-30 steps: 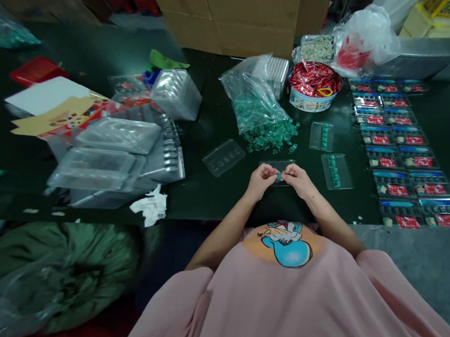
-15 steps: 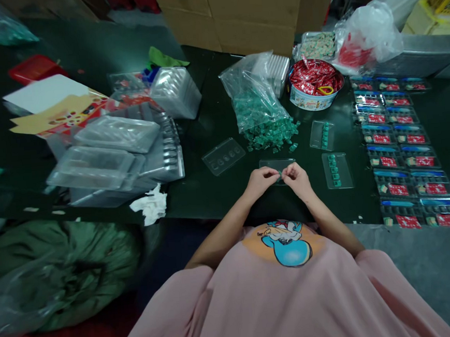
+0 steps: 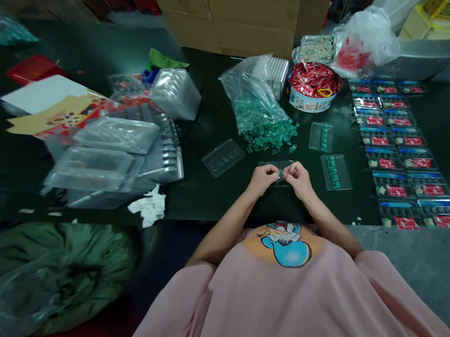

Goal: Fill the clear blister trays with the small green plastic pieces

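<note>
My left hand point(image 3: 264, 180) and my right hand point(image 3: 298, 178) meet over a clear plastic tray point(image 3: 275, 163) lying on the dark table. Between their pinched fingertips is a small green translucent piece point(image 3: 281, 173); the fingers partly cover it. Just beyond my hands, a heap of similar green pieces point(image 3: 271, 138) spills from a clear plastic bag point(image 3: 247, 83). To the left lies a clear tray with bare hollows point(image 3: 223, 157). On the right, two clear trays point(image 3: 342, 172) each hold a row of green pieces.
Stacked clear plastic trays point(image 3: 111, 156) and a crumpled white tissue point(image 3: 150, 206) lie left. A round tin point(image 3: 313, 103) of red packets stands at the back. Filled packs with blue pens point(image 3: 395, 178) form rows at right. A cardboard box point(image 3: 232, 17) rises behind.
My hands stay in nearly the same place over the tray, fingertips still together. A bit more of the green piece shows between them. The view has shifted slightly.
</note>
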The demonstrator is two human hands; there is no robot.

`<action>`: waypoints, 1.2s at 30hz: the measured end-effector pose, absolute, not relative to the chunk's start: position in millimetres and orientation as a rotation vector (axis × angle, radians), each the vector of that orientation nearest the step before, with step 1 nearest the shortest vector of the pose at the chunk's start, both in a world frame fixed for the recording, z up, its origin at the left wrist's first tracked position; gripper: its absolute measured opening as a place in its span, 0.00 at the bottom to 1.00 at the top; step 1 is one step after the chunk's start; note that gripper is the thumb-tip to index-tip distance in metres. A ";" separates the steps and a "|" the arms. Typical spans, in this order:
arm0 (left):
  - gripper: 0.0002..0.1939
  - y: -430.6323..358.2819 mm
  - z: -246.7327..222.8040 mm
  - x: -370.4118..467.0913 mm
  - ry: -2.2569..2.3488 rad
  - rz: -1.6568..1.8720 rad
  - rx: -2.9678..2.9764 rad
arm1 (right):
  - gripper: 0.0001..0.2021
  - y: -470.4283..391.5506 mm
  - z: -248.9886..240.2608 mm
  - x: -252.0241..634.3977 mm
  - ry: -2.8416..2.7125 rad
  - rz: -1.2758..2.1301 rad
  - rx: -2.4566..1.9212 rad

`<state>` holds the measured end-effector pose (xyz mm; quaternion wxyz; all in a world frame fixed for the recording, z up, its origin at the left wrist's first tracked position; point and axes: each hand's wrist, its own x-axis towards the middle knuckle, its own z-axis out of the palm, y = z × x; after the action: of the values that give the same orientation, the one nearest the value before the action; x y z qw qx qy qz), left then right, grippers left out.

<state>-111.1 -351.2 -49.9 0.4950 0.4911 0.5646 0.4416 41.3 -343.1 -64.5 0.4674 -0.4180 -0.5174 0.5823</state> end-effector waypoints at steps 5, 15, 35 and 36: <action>0.04 -351.0 -46.9 -110.3 1.199 1.044 0.879 | 0.18 -341.0 -68.4 39.7 -1.149 1.509 -1.002; 0.03 -353.2 -49.2 -118.5 1.264 1.085 0.990 | 0.14 -340.1 -60.8 46.5 -1.192 1.613 -1.026; 0.04 -361.6 -62.3 -116.8 1.119 1.162 0.966 | 0.12 -331.3 -68.8 46.6 -1.301 1.558 -1.063; 0.06 -361.8 -63.6 -116.6 1.083 1.191 0.957 | 0.13 -331.7 -67.8 46.3 -1.253 1.597 -1.065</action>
<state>-116.6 -361.8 -63.6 0.5929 0.4115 0.4658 0.5121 46.3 -331.7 -67.8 0.4122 -0.4232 -0.4980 0.6349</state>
